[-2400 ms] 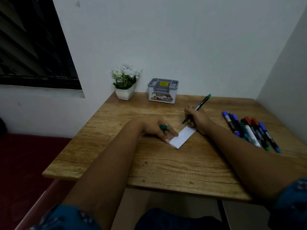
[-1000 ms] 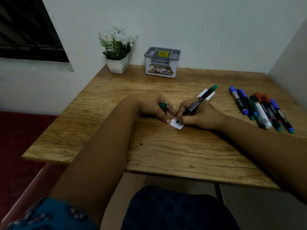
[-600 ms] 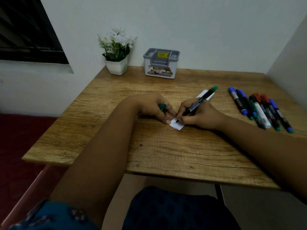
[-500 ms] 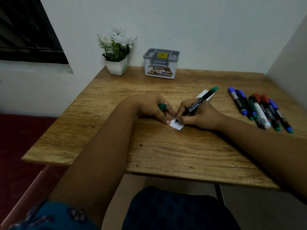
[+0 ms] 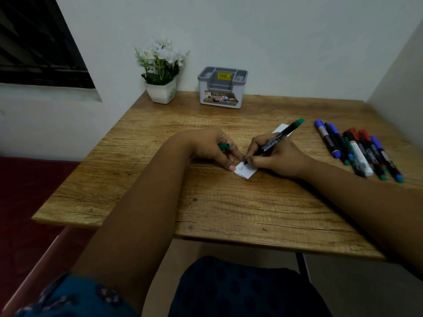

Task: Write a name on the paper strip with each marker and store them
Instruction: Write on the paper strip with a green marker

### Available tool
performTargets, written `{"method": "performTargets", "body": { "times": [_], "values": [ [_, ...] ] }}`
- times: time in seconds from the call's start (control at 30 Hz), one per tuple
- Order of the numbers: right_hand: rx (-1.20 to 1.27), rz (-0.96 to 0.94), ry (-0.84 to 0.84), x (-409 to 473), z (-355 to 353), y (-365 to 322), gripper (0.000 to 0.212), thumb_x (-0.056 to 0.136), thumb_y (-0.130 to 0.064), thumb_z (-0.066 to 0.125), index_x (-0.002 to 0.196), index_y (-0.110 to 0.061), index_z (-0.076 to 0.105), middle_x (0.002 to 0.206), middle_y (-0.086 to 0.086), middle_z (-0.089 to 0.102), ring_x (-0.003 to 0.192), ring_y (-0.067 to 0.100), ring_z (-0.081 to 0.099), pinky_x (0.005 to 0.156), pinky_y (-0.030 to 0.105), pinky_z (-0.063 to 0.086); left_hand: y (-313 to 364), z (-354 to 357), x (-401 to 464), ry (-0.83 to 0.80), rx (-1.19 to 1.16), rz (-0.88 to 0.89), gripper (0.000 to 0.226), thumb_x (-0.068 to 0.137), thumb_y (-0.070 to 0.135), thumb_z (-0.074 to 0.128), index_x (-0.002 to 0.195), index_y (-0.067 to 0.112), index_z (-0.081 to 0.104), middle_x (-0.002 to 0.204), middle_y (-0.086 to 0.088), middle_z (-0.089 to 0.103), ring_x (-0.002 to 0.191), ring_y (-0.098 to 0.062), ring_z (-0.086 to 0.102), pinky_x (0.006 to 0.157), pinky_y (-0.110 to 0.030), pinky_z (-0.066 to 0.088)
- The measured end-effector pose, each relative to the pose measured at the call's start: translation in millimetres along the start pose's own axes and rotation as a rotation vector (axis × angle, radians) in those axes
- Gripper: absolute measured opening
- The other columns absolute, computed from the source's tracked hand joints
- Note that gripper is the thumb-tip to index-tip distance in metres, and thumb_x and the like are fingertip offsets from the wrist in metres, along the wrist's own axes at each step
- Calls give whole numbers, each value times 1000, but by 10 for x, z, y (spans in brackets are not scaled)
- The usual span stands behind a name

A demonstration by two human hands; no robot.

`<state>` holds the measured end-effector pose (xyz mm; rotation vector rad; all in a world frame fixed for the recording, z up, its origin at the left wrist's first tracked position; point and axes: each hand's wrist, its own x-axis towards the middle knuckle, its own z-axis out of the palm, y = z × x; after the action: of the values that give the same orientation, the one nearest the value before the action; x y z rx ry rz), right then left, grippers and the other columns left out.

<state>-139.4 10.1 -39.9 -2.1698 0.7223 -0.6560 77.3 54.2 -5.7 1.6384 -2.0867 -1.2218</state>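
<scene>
We keep the left hand point(image 5: 215, 148), curled on the cap point(image 5: 223, 146), pressing the strip point(image 5: 246, 171) while the right hand point(image 5: 274, 154), pinching the marker point(image 5: 275, 141), writes toward 2 o'clock.

Paper strip point(image 5: 246, 171) mid-table point(image 5: 229, 209); loose markers point(image 5: 357, 149) right; organizer point(image 5: 222, 92) behind, flower pot point(image 5: 161, 92) to its left.

Dim, flat indoor light with a cool cast; the wall point(image 5: 274, 42) toward 12 o'clock is brightest. Soft shadows lie under the hands on the counter point(image 5: 229, 202). Wide-angle bending warps the edges at 3 and 9 o'clock. Fine detail is soft, slightly smeared.
</scene>
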Motion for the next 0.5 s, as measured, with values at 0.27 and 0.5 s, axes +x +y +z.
{"method": "performTargets", "body": {
  "times": [0.27,0.5],
  "values": [
    [-44,-18,-21,-7,-2,-17,11,74,8,71,74,-3,68,78,10,69,71,6,62,66,17,49,-9,-8,5,-4,22,-2,34,74,22,82,104,36,72,96,11,74,91,1,66,86,-19,45],
    [-37,-29,1,0,19,-18,6,77,6,72,78,0,70,82,10,71,76,18,66,69,25,54,-16,-5,11,0,4,6,32,73,21,83,99,37,72,93,10,74,88,0,67,87,-21,47]
  ]
}}
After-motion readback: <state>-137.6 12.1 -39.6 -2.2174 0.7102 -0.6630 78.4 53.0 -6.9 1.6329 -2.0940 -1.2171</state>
